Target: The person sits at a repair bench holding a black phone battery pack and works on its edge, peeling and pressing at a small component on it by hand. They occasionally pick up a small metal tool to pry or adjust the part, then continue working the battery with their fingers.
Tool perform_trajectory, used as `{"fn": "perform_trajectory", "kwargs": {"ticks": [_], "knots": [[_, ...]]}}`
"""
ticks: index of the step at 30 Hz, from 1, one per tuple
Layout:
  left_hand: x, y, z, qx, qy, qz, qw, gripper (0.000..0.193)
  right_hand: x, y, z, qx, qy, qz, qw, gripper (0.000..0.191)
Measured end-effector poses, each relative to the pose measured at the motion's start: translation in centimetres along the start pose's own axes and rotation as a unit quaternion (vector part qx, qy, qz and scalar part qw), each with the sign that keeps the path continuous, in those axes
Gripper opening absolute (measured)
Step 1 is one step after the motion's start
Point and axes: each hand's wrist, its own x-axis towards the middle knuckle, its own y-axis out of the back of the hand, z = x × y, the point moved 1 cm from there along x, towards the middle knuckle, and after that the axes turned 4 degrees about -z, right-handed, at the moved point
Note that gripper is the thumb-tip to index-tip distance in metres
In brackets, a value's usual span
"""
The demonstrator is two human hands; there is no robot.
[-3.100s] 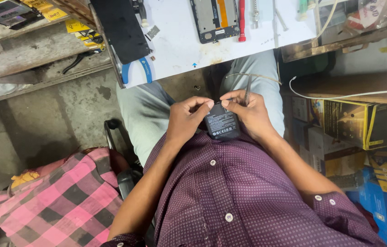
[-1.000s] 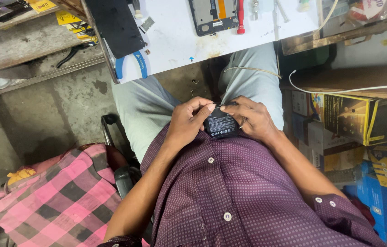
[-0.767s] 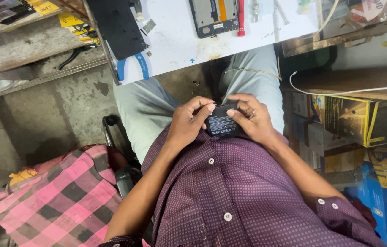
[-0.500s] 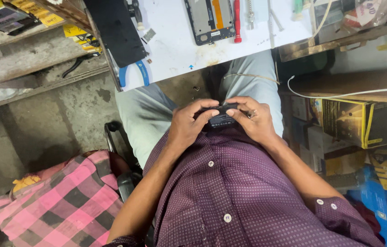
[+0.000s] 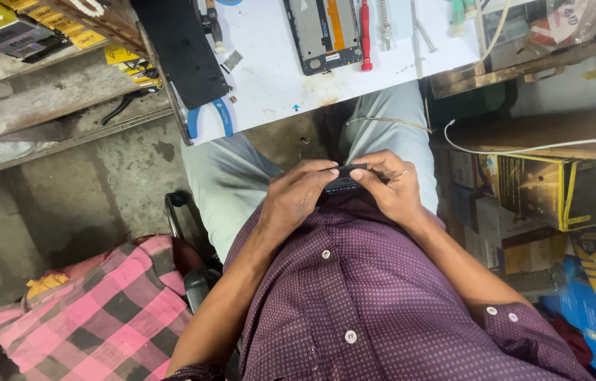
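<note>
A small flat black device (image 5: pixel 344 182) is gripped between both hands over my lap, turned almost edge-on so only its thin side shows. My left hand (image 5: pixel 298 200) clasps its left end with fingers curled over the top. My right hand (image 5: pixel 393 187) holds the right end, thumb and fingers pinching the edge. Most of the device is hidden by my fingers. Below the hands is my purple dotted shirt (image 5: pixel 368 296).
A white worktable (image 5: pixel 277 70) lies ahead with an opened phone frame (image 5: pixel 323 32), a red screwdriver (image 5: pixel 365 35), a black panel (image 5: pixel 181 49) and blue-handled pliers (image 5: pixel 206 116). Stacked boxes (image 5: pixel 531 190) stand right, a pink checked cloth (image 5: pixel 100 310) lower left.
The black device has been tipped from lying flat, face up, to nearly edge-on between my hands. My fingers have closed further around it.
</note>
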Motion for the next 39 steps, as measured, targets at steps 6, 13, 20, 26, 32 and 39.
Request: {"fn": "perform_trajectory", "kwargs": {"ticks": [6,13,20,26,32,39], "knots": [[0.4,0.7,0.8,0.041,-0.034,-0.021,0.998,0.024,-0.3,-0.1,0.8,0.031,0.013,0.011,0.999,0.014],[0.4,1.0,0.8,0.097,-0.079,-0.032,0.992,0.028,-0.5,-0.2,1.1,0.045,0.014,0.018,0.999,0.014],[1.5,1.9,2.3,0.109,-0.086,-0.018,0.990,0.031,0.4,-0.3,-0.4,0.057,0.029,0.027,0.998,0.014],[6.8,4.1,6.4,0.054,0.038,0.069,0.995,0.025,5.2,-0.1,-4.8,0.028,0.090,0.070,0.993,0.016],[11.7,6.7,7.9,-0.001,0.106,0.111,0.988,0.016,13.3,-0.8,-9.4,0.149,0.125,0.051,0.980,0.015],[13.7,7.4,6.1,0.036,0.024,0.152,0.987,0.016,16.0,-1.4,-11.2,0.121,0.091,0.014,0.988,0.020]]}}
